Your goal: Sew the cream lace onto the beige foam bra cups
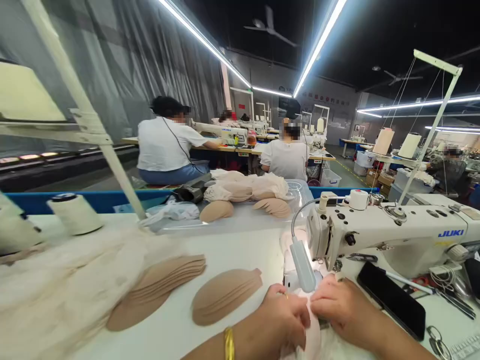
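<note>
My left hand (285, 314), with a gold bracelet at the wrist, is closed on a pale pink fabric piece (313, 332) in front of the sewing machine (378, 227). Close beside it, my right hand (339, 302) pinches the same fabric near the needle area. A small gooseneck lamp (303, 265) hangs over the spot and hides part of the cloth and the presser foot. Two stacks of beige oval pads, a nearer stack (225, 295) and a larger stack (161, 287), lie left of my hands. Cream lace fabric (71, 285) is heaped farther left.
Right of my right hand lie a black phone (393, 300), scissors (438, 342) and tweezers. Behind the table a clear plastic bin (300, 192) bears more pads and lace. Thread cones (75, 215) stand at left. Two people in white shirts (165, 145) sit ahead at other machines.
</note>
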The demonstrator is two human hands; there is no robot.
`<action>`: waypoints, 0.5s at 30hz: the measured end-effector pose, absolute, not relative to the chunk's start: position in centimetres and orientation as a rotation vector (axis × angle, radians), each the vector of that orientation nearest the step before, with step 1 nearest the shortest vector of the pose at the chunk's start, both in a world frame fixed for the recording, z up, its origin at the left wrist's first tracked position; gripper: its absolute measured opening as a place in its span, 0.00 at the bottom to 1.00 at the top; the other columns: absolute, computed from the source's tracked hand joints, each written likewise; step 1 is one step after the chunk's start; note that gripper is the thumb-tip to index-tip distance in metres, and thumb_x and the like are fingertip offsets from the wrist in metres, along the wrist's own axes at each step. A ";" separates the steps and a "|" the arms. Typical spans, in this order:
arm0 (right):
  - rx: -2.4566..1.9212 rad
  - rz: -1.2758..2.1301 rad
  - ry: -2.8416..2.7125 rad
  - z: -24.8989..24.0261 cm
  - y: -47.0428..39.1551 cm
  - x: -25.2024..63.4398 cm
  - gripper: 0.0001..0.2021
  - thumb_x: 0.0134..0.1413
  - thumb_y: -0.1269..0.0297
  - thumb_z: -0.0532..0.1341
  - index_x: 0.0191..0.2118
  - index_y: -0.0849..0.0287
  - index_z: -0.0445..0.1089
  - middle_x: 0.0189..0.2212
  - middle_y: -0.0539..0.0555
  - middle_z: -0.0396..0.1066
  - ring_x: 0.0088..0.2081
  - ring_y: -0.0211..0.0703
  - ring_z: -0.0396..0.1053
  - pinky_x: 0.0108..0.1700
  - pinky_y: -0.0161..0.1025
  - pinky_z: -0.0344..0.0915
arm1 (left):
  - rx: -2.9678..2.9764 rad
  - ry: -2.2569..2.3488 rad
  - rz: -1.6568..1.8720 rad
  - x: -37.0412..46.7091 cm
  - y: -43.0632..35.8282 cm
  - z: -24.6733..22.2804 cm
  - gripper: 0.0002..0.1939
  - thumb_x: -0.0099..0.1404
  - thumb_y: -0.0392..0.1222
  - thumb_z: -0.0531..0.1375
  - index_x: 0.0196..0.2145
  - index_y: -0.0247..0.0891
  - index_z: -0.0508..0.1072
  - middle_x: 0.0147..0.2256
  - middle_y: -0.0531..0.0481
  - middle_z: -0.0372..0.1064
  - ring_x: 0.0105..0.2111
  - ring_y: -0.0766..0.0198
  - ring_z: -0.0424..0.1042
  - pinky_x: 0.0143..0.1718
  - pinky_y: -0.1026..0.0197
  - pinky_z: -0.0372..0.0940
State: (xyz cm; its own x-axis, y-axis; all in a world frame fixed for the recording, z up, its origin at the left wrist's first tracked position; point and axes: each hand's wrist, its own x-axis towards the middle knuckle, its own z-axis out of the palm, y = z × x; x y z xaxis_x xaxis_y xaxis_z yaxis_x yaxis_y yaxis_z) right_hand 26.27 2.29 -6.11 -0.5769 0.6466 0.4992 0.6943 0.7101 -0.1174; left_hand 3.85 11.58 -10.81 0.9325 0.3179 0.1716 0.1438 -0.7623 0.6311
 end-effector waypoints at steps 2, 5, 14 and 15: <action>-1.048 -0.079 -2.382 -5.3 1.9 26.6 0.14 0.65 0.82 0.55 0.37 0.55 0.72 0.36 0.48 0.78 0.37 0.41 0.69 0.38 0.37 0.60 | 2.516 0.341 0.425 3.8 10.6 -11.4 0.05 0.54 0.38 0.70 0.29 0.46 0.78 0.43 0.56 0.78 0.41 0.58 0.75 0.59 0.50 0.63; -1.112 -0.091 -2.363 -4.8 2.0 26.8 0.13 0.63 0.81 0.57 0.35 0.56 0.71 0.37 0.48 0.79 0.37 0.42 0.68 0.40 0.38 0.60 | 2.632 0.382 0.512 3.4 9.6 -11.2 0.06 0.55 0.36 0.66 0.30 0.47 0.80 0.47 0.54 0.78 0.41 0.58 0.75 0.61 0.48 0.60; -1.322 -0.111 -2.389 -4.9 2.0 26.7 0.13 0.63 0.81 0.57 0.36 0.55 0.71 0.34 0.49 0.76 0.36 0.43 0.69 0.44 0.39 0.62 | 2.664 0.483 0.520 4.4 9.7 -13.3 0.07 0.54 0.38 0.67 0.32 0.49 0.81 0.49 0.55 0.78 0.41 0.58 0.73 0.60 0.49 0.59; -1.325 -0.130 -2.379 -5.2 2.1 26.6 0.12 0.63 0.81 0.57 0.35 0.55 0.70 0.33 0.49 0.76 0.36 0.43 0.69 0.44 0.39 0.62 | 2.653 0.507 0.493 4.8 9.9 -13.9 0.07 0.53 0.39 0.68 0.31 0.49 0.81 0.48 0.55 0.79 0.41 0.57 0.72 0.59 0.49 0.59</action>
